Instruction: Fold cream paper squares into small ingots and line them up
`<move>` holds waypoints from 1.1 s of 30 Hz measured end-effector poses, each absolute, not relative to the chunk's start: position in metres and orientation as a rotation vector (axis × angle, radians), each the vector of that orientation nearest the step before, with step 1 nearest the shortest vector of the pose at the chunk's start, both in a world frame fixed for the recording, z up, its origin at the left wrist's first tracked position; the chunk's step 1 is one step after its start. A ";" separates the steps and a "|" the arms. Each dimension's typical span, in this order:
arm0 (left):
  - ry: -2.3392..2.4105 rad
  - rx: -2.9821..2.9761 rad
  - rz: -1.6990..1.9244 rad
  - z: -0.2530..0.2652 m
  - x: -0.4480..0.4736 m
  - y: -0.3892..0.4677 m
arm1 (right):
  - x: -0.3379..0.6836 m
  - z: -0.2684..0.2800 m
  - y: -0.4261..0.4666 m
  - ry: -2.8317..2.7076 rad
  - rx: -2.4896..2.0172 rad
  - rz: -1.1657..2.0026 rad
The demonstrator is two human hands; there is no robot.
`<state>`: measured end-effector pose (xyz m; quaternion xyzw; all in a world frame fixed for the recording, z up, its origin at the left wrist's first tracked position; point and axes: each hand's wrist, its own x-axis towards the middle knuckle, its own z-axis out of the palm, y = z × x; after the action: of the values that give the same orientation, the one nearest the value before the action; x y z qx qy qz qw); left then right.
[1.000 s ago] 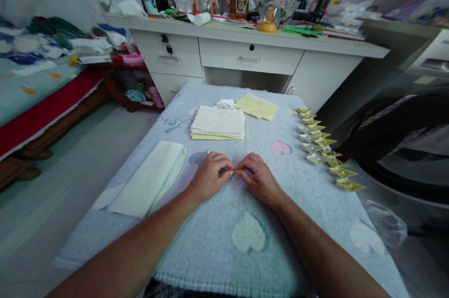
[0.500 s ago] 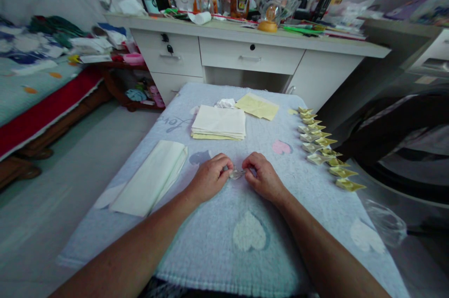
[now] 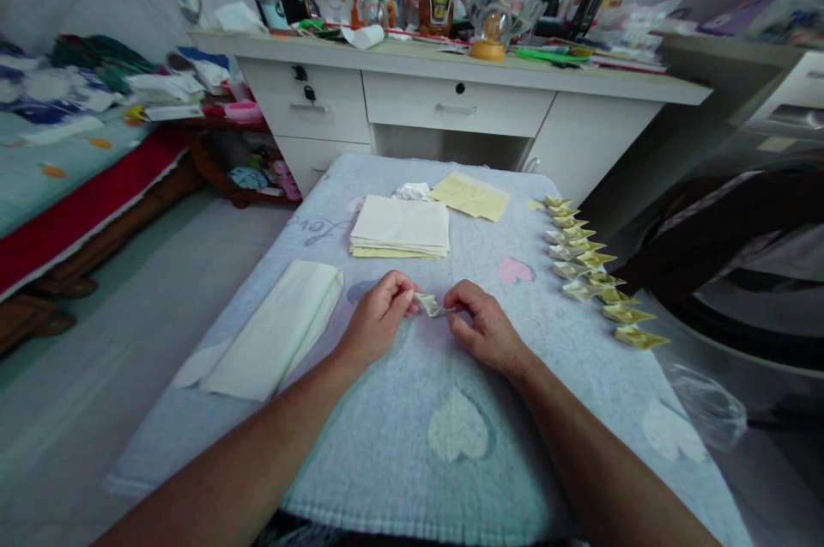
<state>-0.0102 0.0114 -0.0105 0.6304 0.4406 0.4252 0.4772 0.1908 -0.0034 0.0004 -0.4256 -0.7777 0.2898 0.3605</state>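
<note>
Between my hands, above the middle of the cloth-covered table (image 3: 386,461), is a small pale folded piece of paper (image 3: 428,304). My left hand (image 3: 384,311) pinches its left end between thumb and fingers. On the other side, my right hand (image 3: 481,325) pinches its thin right end. Beyond the hands lies a stack of white and yellow paper sheets (image 3: 400,225). A folded pale sheet (image 3: 276,332) rests to the left of my left forearm. Folded yellow paper boats (image 3: 583,259) stand in rows along the right edge.
Behind the stack lie a crumpled white tissue (image 3: 412,191) and a loose yellow sheet (image 3: 472,195). A white desk (image 3: 457,111) crowded with jars and clutter stands at the back. A bed (image 3: 96,165) is at left, a washing machine (image 3: 714,289) at right.
My left hand has turned slightly and shifted up and left, so more of the folded paper shows between the hands. My right hand stays almost in place, still pinching its end.
</note>
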 end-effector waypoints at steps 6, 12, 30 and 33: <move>1.038 1.468 1.039 -0.009 -0.009 0.011 | 0.187 -0.004 -0.004 -1.967 -1.191 0.821; 0.952 1.145 1.086 -0.008 -0.005 0.014 | 0.186 -0.008 0.000 -1.568 -1.086 1.189; 1.138 1.729 0.882 0.000 -0.003 0.007 | 0.181 -0.004 -0.008 -1.649 -1.129 1.043; 1.145 1.737 0.919 0.002 -0.004 0.008 | 0.181 -0.002 -0.009 -1.655 -1.118 1.075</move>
<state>-0.0044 0.0076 0.0020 0.6930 0.4570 0.3666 0.4202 0.1808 -0.0085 -0.0022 -0.4467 -0.6611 0.4295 0.4230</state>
